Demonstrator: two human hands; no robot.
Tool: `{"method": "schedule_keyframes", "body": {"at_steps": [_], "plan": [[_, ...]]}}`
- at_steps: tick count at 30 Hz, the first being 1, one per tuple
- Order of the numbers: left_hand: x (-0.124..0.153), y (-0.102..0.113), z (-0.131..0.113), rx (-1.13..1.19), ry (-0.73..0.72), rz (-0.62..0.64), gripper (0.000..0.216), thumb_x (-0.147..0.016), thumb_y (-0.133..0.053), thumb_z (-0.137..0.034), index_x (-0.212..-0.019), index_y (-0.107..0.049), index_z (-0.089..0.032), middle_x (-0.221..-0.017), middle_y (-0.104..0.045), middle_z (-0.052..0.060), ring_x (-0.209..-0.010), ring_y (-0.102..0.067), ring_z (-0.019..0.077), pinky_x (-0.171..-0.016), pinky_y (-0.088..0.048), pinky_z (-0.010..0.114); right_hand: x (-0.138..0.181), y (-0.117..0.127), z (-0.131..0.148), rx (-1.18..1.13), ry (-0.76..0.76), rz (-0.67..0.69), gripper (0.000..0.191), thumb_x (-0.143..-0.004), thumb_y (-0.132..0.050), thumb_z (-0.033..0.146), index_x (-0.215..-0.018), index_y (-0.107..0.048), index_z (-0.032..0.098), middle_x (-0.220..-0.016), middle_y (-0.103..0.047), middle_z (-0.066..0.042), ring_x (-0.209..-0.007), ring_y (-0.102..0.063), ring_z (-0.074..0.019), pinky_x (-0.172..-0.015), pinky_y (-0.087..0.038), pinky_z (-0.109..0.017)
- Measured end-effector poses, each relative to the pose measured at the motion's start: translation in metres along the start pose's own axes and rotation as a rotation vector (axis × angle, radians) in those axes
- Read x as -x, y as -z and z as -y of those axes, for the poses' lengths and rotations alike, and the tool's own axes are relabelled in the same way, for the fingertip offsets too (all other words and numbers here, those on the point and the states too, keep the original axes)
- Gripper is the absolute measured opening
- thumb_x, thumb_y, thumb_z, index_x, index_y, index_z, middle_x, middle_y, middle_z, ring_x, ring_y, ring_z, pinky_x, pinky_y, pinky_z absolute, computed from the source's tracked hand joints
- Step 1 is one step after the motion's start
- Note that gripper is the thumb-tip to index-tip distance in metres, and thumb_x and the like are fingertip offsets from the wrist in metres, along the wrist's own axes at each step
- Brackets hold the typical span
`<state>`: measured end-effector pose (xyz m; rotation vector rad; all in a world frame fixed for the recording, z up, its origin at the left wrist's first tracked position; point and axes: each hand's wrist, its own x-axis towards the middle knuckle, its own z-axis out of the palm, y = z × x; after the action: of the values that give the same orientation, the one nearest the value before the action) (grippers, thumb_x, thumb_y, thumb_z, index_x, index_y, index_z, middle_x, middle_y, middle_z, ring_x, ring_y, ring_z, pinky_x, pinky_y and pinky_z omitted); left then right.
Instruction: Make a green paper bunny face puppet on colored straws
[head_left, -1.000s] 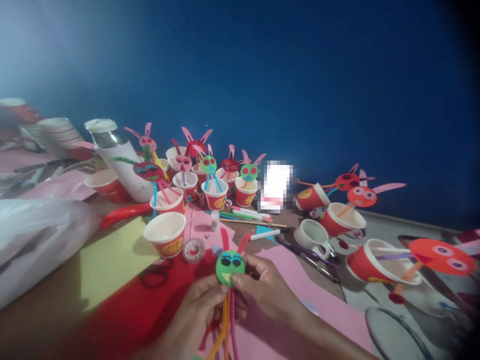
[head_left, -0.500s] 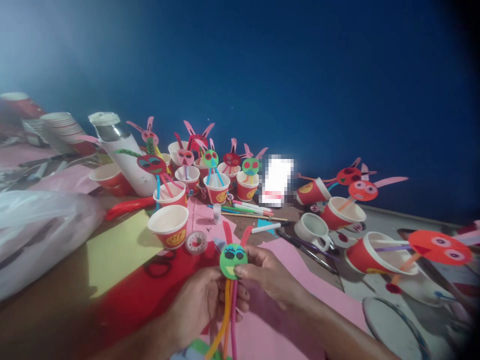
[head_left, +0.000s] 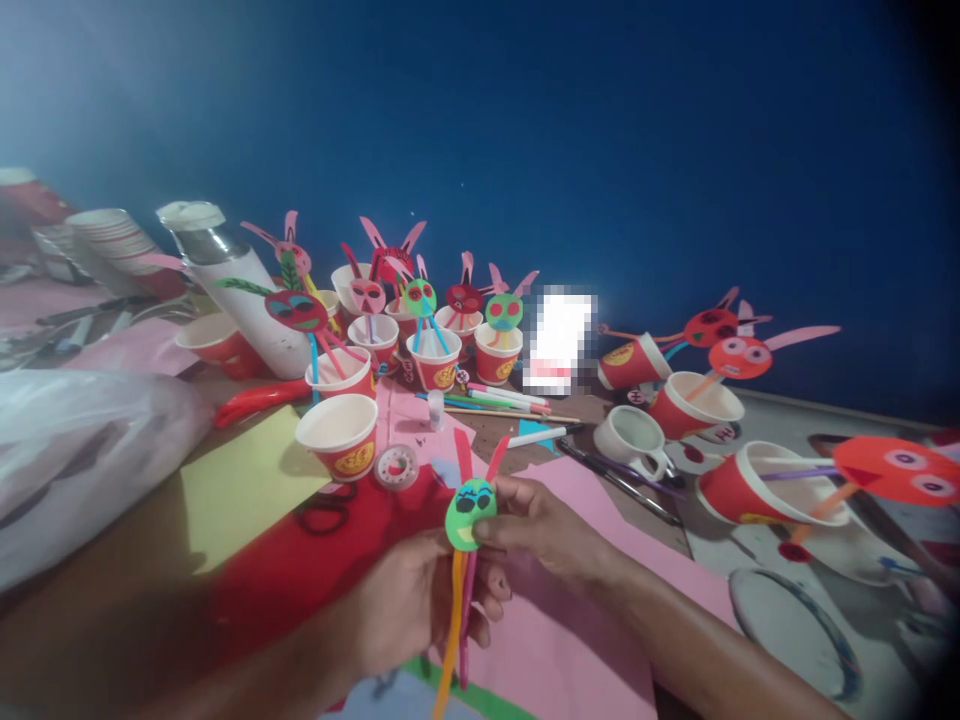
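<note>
A green round paper face with dark eyes, blue lashes, a yellow mouth and two red ears is held in front of me. Yellow and magenta strips hang below it. My right hand pinches its right edge, thumb on the front and fingers behind. From the left, my left hand is closed around the back, its fingers curled behind the strips; its thumb is partly hidden by the face. Pink paper lies under the hands, with red paper to the left.
Red paper cups with paper-face figures stand along the back and right. A mug, pens, tape roll, scissors, yellow paper, a plastic bag and a white bottle surround the hands.
The view has shifted a little. Both hands still hold the green face, which has turned and tilted slightly, its strips now hanging closer together.
</note>
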<state>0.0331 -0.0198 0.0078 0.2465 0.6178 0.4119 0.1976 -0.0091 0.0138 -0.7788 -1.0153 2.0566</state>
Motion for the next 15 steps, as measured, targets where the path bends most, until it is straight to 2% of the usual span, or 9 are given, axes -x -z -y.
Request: {"method": "schedule_keyframes", "body": {"at_steps": [6,9,12,15], "plan": [[0.004,0.004,0.003,0.039,0.032,0.088,0.027,-0.079,-0.051,-0.030,-0.079,-0.064,-0.006,-0.074,-0.060,0.009,-0.065,-0.056,0.0156,-0.067,-0.043,0.031,0.002,0.005,-0.003,-0.083,-0.042,0.092,0.016,-0.075,-0.066,0.021,-0.087,-0.060,0.012,-0.062,-0.065,-0.002,-0.046,-0.059,-0.0105,-0.050,-0.047,-0.023],[0.004,0.005,0.006,0.010,-0.039,0.125,0.020,-0.079,-0.052,-0.026,-0.077,-0.063,-0.010,-0.071,-0.061,0.009,-0.064,-0.057,0.0166,-0.066,-0.044,0.032,0.003,0.006,-0.004,-0.105,-0.059,0.138,0.018,-0.073,-0.069,0.021,-0.086,-0.061,0.012,-0.068,-0.065,-0.002,-0.051,-0.061,-0.0104,-0.053,-0.047,-0.023],[0.002,0.007,0.011,-0.010,-0.092,0.159,0.015,-0.078,-0.055,-0.025,-0.078,-0.062,-0.012,-0.065,-0.061,0.007,-0.060,-0.056,0.0155,-0.064,-0.044,0.032,0.003,0.009,-0.007,-0.076,-0.038,0.126,0.020,-0.069,-0.073,0.020,-0.084,-0.062,0.013,-0.076,-0.064,-0.002,-0.062,-0.062,-0.0110,-0.059,-0.047,-0.023],[0.000,0.007,0.012,-0.054,-0.157,0.120,0.017,-0.074,-0.062,-0.029,-0.078,-0.062,-0.013,-0.060,-0.059,0.004,-0.055,-0.054,0.0134,-0.059,-0.045,0.030,0.002,0.009,-0.008,-0.072,-0.034,0.093,0.025,-0.067,-0.075,0.022,-0.086,-0.061,0.015,-0.078,-0.063,-0.002,-0.066,-0.061,-0.0128,-0.062,-0.047,-0.025]]}}
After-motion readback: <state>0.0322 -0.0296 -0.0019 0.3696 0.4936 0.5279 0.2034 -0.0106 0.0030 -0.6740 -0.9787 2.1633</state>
